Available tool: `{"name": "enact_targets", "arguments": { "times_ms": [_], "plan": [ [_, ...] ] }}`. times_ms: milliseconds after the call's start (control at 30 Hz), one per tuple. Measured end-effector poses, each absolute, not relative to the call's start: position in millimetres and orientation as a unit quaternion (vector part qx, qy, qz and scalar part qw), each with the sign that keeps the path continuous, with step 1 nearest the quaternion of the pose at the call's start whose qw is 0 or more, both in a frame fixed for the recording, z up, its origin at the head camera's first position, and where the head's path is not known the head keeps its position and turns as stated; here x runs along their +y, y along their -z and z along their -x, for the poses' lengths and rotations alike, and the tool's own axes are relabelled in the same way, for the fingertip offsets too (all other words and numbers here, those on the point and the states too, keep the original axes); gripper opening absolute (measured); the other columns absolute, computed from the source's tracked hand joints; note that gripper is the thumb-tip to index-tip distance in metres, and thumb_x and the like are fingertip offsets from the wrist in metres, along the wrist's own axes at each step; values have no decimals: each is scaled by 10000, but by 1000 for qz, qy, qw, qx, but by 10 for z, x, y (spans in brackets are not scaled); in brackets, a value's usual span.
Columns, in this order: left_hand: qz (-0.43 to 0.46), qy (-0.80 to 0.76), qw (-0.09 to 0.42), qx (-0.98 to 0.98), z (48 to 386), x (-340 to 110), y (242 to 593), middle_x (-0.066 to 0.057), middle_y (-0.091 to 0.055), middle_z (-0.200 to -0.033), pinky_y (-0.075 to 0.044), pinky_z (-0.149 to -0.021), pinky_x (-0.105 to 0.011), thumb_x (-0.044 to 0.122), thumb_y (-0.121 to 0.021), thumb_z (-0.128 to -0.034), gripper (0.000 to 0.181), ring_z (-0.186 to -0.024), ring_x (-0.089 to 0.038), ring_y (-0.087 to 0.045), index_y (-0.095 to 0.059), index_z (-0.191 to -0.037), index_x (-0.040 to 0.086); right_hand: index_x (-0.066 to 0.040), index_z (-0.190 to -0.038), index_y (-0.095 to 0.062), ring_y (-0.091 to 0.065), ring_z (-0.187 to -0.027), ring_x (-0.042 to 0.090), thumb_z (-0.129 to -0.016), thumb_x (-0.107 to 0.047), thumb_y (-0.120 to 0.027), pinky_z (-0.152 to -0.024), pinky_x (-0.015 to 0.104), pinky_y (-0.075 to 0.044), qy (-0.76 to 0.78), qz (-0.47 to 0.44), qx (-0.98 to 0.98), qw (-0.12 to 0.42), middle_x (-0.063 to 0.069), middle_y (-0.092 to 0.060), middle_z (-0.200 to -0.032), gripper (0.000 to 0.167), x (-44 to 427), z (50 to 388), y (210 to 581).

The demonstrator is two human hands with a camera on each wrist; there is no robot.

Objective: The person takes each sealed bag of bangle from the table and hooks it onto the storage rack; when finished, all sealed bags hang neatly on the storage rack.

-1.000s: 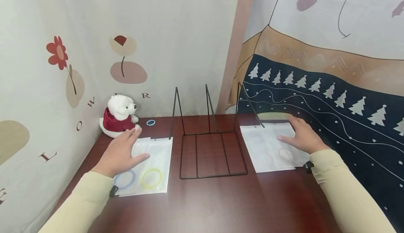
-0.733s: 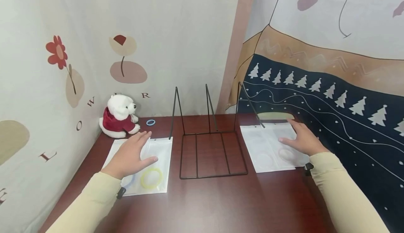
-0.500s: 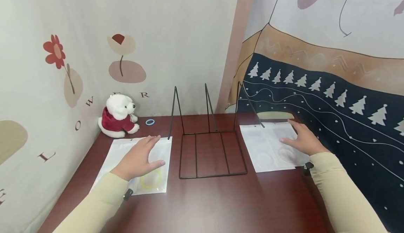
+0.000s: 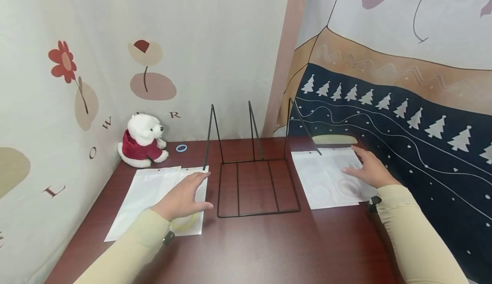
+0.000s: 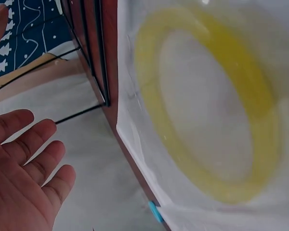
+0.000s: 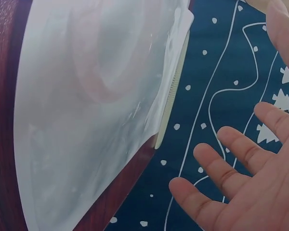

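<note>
Left hand [image 4: 182,196]: loosely spread, held nothing, over white packets [image 4: 151,185].
Yellow ring [image 5: 257,101]: in a packet beneath the left hand, partly hidden from above.
Right hand [image 4: 370,171]: spread, held nothing, near pale packets [image 4: 317,175]; faint ring [image 6: 103,94] inside, cut off at wrist view.

Pale creamy yellow it is, in plain cloth: the left sleeve [image 4: 128,250] runs long and fairly smooth, with soft folds close to its end! Over to the right sleeve [image 4: 419,235], same light shade, and this one puckers into several creases by the wrist. The left hand [image 4: 182,198] and right hand [image 4: 369,171] are bare. A small black fitting [image 4: 168,237] sits at the left wrist, a similar dark piece [image 4: 373,204] at the right.
</note>
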State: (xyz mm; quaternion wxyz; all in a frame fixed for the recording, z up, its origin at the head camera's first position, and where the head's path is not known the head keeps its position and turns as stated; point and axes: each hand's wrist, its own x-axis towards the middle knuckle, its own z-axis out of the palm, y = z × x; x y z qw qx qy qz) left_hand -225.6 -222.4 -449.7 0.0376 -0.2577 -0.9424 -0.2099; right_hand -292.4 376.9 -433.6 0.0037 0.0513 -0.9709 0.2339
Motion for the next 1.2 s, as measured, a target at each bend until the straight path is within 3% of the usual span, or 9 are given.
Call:
{"name": "enact_targets", "arguments": {
  "times_ms": [467, 667, 867, 1200],
  "plan": [
    [238, 251, -21, -938, 2296, -2026, 4591, -271, -487, -1566, -349, -1224, -606, 413, -838, -854, 942, -1494, -472, -405, -428, -1552, -70, 71, -1601, -311, -416, -1400, 586, -907, -431, -808, -1126, 749, -364, -248, -49, -967, 1, 392, -370, -1576, 990, 3799, 2955, 4400],
    [214, 290, -39, -932, 2285, -1950, 4668, -251, -489, -1571, -375, -1209, -601, 412, -842, -854, 941, -1472, -449, -448, -429, -1560, -52, 70, -1612, -280, -408, -1405, 578, -917, -427, -797, -1133, 749, -359, -252, -37, -967, -12, 397, -369, -1575, 998, 3788, 2952, 4414],
    [197, 306, -52, -930, 2290, -1904, 4772, -222, -509, -1551, -406, -1195, -577, 418, -833, -879, 910, -1440, -408, -497, -437, -1551, -52, 75, -1614, -267, -395, -1408, 588, -913, -450, -797, -1131, 752, -356, -255, -32, -966, -24, 409, -362, -1571, 1023, 3803, 2971, 4423],
    [172, 331, -90, -923, 2293, -1855, 4793, -283, -453, -1587, -351, -1218, -619, 446, -763, -946, 864, -1488, -467, -418, -426, -1561, -57, 50, -1621, -264, -414, -1385, 589, -912, -522, -776, -1107, 754, -391, -255, -24, -966, -45, 421, -386, -1538, 1045, 3846, 3007, 4472]
  ]
}}
